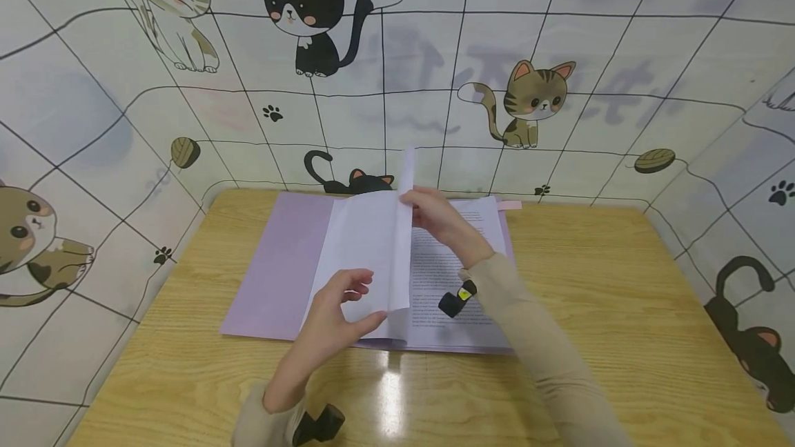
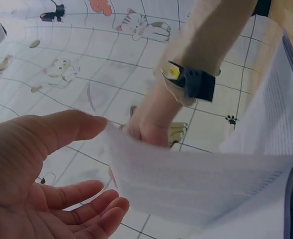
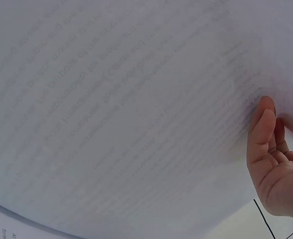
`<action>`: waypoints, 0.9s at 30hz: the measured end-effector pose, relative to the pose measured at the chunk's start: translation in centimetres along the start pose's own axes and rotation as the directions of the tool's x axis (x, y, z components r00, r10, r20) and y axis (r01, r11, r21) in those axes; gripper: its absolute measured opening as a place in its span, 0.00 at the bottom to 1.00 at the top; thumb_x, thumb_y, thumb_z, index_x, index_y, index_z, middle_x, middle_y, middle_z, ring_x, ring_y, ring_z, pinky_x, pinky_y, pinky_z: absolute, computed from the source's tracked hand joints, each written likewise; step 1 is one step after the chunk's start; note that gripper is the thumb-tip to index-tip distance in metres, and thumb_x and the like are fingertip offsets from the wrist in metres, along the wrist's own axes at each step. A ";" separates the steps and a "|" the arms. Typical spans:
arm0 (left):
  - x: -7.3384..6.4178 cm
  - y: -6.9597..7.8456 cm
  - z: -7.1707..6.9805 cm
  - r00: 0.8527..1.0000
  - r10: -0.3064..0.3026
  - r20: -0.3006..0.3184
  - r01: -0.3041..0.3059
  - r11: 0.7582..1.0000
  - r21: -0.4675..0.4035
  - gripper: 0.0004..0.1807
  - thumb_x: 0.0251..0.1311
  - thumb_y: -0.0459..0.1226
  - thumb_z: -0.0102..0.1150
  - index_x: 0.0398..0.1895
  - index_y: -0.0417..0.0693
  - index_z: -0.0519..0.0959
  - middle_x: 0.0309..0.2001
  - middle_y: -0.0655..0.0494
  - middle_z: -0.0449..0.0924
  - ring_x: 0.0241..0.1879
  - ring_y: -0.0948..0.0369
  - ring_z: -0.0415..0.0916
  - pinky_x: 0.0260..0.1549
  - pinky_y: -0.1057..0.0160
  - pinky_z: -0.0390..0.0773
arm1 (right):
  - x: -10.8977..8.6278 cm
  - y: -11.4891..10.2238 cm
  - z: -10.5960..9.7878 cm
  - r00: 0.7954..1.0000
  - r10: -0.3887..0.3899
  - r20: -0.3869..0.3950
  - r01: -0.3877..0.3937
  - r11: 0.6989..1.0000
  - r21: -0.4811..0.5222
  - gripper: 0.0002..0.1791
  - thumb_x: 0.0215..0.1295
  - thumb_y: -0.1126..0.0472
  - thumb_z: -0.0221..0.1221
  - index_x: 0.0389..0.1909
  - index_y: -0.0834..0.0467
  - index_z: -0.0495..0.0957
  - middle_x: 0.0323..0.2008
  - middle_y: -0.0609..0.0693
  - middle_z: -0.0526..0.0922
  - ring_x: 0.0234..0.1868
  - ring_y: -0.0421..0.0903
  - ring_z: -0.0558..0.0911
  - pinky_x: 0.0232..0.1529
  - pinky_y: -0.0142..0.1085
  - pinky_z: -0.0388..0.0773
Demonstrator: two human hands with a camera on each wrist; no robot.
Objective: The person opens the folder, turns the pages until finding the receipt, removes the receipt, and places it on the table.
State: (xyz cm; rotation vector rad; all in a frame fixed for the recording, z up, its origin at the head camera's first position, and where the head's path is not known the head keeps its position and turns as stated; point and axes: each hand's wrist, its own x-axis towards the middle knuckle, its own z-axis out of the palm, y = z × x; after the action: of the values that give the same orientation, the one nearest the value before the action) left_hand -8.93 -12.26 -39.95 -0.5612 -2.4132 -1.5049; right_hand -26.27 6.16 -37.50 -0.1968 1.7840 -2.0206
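A purple folder [image 1: 279, 261] lies spread on the table with printed sheets inside. One white page [image 1: 402, 261] stands raised near the middle, above the printed sheet [image 1: 459, 254] on the right side. Near its upper part, my right hand [image 1: 444, 219] pinches the raised page, thumb on the left face and fingers on the right. My left hand [image 1: 338, 316] hovers over the left sheet, thumb at the page's lower corner and other fingers apart from it. In the left wrist view, that thumb [image 2: 89, 125] meets the page's edge. Faint text shows through the page [image 3: 136, 109] in the right wrist view.
The folder rests on a wooden table [image 1: 590, 281], near its back edge. A pink tab [image 1: 509, 205] sticks out at the folder's upper right. Behind rises a white backdrop [image 1: 422, 54] with cartoon cats and grid lines. Each wrist carries a small black camera.
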 end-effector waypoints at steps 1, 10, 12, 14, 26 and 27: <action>0.0 0.3 0.0 1.000 0.020 -0.016 -0.020 1.000 0.006 0.27 0.40 0.28 0.71 0.48 0.39 0.74 0.45 0.52 0.76 0.40 0.56 0.75 0.40 0.59 0.79 | 0.1 0.0 0.1 1.000 -0.005 0.002 0.005 1.000 -0.003 0.18 0.64 0.65 0.48 0.51 0.70 0.69 0.33 0.49 0.80 0.34 0.43 0.79 0.37 0.33 0.76; 1.0 2.6 1.0 0.980 0.090 -0.176 -0.073 0.992 0.103 0.24 0.41 0.31 0.71 0.44 0.35 0.73 0.41 0.47 0.76 0.36 0.56 0.75 0.36 0.60 0.79 | 0.5 0.4 1.4 1.000 -0.005 -0.008 0.005 1.000 -0.008 0.17 0.63 0.65 0.49 0.51 0.70 0.69 0.31 0.49 0.81 0.29 0.41 0.80 0.32 0.33 0.76; 1.5 2.9 1.2 0.976 0.084 -0.201 -0.058 0.990 0.131 0.23 0.42 0.31 0.70 0.43 0.34 0.73 0.40 0.46 0.75 0.35 0.55 0.75 0.35 0.59 0.78 | 0.5 0.5 1.7 1.000 -0.004 -0.019 0.004 1.000 -0.007 0.18 0.63 0.65 0.49 0.51 0.70 0.69 0.30 0.49 0.80 0.29 0.41 0.80 0.31 0.33 0.76; 2.0 3.1 1.4 0.974 0.070 -0.215 -0.036 0.986 0.161 0.23 0.41 0.30 0.70 0.43 0.34 0.73 0.40 0.45 0.75 0.34 0.55 0.74 0.34 0.58 0.78 | 0.6 0.6 1.9 1.000 -0.003 -0.030 0.003 1.000 -0.004 0.18 0.62 0.65 0.49 0.52 0.70 0.69 0.30 0.49 0.80 0.29 0.41 0.80 0.30 0.32 0.76; 3.0 2.0 1.0 0.970 -0.084 -0.227 0.145 0.953 0.267 0.21 0.39 0.17 0.55 0.42 0.29 0.74 0.39 0.41 0.74 0.29 0.53 0.72 0.26 0.62 0.75 | 0.7 0.9 3.0 1.000 0.008 -0.028 -0.009 0.999 -0.036 0.15 0.61 0.65 0.51 0.47 0.67 0.72 0.36 0.62 0.79 0.27 0.42 0.78 0.28 0.31 0.76; 3.0 1.7 0.9 0.970 -0.084 -0.229 0.145 0.953 0.265 0.21 0.39 0.16 0.53 0.42 0.29 0.74 0.37 0.41 0.74 0.28 0.54 0.72 0.25 0.63 0.75 | 0.7 0.9 3.0 1.000 0.007 -0.026 -0.008 0.999 -0.040 0.14 0.61 0.65 0.51 0.46 0.67 0.72 0.35 0.61 0.80 0.26 0.42 0.79 0.28 0.31 0.76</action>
State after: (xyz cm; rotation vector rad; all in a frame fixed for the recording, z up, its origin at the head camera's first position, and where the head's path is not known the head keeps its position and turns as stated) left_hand -10.87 -10.25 -37.77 -0.1886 -2.4598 -1.1623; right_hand -25.52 3.05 -38.05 -0.1766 1.8400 -1.9919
